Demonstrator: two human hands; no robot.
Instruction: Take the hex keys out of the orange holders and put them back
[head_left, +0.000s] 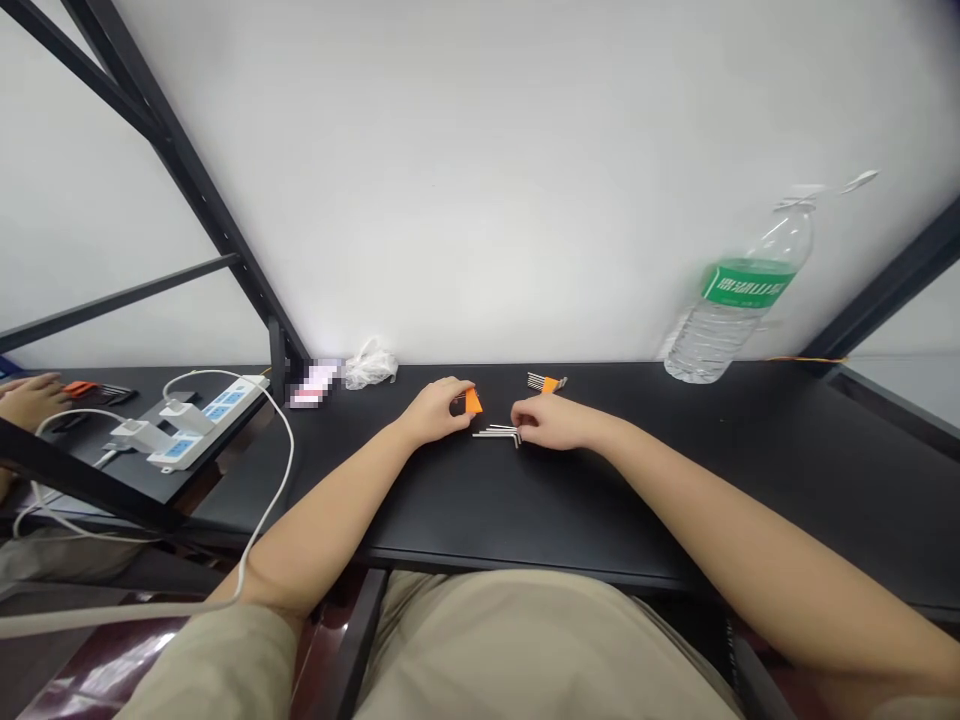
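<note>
At the frame's centre, the left hand (439, 412) pinches an orange holder (473, 402). Just right of it, the right hand (551, 421), fingertips drawn close, is at the bent ends of metal hex keys (496, 433); I can't tell whether it grips any.

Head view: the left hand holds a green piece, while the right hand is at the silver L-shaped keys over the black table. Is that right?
Not quite: the piece in the left hand is orange, not green, as the head view shows. The right hand is indeed at the silver L-shaped keys over the black table.
</note>
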